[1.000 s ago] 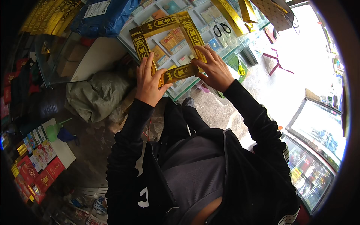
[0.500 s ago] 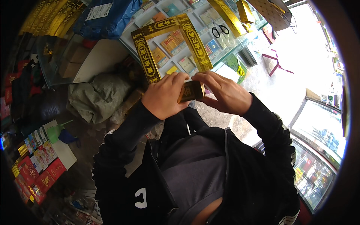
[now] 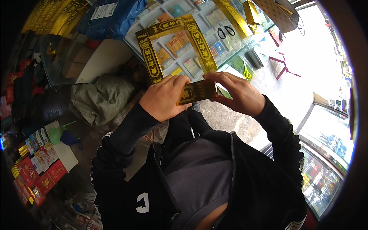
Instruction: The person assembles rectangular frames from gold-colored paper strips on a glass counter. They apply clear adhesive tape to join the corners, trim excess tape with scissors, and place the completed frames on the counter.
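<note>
A gold-and-black printed strip, bent into a four-sided frame [image 3: 202, 46], stands on the glass counter [image 3: 234, 53]. Its near side, a dark gold panel, spans between my hands and sticks out over the counter's near edge. My left hand [image 3: 161, 99] grips the left part of this panel, its fingers hiding the near left corner. At the panel's right end, my right hand [image 3: 242, 92] pinches it, index finger along the top edge and thumb below. Just beyond the frame lie scissors with black handles [image 3: 225, 33].
Flat gold strips [image 3: 53, 17] are piled at the far left beside a blue plastic parcel [image 3: 111, 17]. Other gold strips [image 3: 232, 17] and a brown paper bag [image 3: 276, 14] lie far right. A grey-green sack [image 3: 101, 99] is left of my legs; yellow-handled scissors [image 3: 246, 71] are right of the counter.
My right hand has shifted right, away from my left, and more of the near panel shows between them. The panel has turned its broad face up toward view. My left hand moved slightly left.
</note>
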Motion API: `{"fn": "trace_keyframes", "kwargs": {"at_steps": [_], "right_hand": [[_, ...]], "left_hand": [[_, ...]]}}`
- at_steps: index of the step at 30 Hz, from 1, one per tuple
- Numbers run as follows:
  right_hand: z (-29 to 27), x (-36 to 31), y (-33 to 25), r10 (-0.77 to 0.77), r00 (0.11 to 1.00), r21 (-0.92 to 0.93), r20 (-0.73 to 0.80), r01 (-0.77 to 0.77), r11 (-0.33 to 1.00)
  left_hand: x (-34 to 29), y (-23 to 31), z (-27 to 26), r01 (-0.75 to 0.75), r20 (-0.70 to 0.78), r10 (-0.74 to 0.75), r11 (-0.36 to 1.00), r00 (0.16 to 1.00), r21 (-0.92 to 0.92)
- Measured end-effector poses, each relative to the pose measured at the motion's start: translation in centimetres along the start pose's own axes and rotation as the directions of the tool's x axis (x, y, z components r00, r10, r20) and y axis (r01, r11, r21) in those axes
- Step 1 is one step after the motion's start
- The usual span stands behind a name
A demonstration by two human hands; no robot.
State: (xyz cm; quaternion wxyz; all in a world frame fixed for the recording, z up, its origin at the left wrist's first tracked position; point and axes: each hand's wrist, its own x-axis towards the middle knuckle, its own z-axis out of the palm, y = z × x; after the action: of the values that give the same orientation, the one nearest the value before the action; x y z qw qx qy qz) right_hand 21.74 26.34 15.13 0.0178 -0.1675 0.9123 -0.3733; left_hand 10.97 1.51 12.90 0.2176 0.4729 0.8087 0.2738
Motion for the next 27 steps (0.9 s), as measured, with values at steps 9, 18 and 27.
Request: {"fn": "trace_keyframes", "kwargs": {"at_steps": [9,18,27], "right_hand": [[0.6,0.2,0.2,0.039,0.997,0.045,0.065,-0.042,0.998],[2.2,2.3,4.1,-0.069,0.994,-0.106,-0.089,0.059,0.993],[5.4,2.3,9.7,-0.044,0.993,-0.259,-0.108,0.014,0.966]], "left_hand": [[0.4,0.4,0.5,0.001,0.008,-0.001,1.0,1.0,-0.021],[1.7,-2.6,1.6,0.004,-0.157,0.02,0.988,0.987,0.152],[-2.0,-8.6,4.7,0.133,-0.323,-0.042,0.955,0.946,0.267]]}}
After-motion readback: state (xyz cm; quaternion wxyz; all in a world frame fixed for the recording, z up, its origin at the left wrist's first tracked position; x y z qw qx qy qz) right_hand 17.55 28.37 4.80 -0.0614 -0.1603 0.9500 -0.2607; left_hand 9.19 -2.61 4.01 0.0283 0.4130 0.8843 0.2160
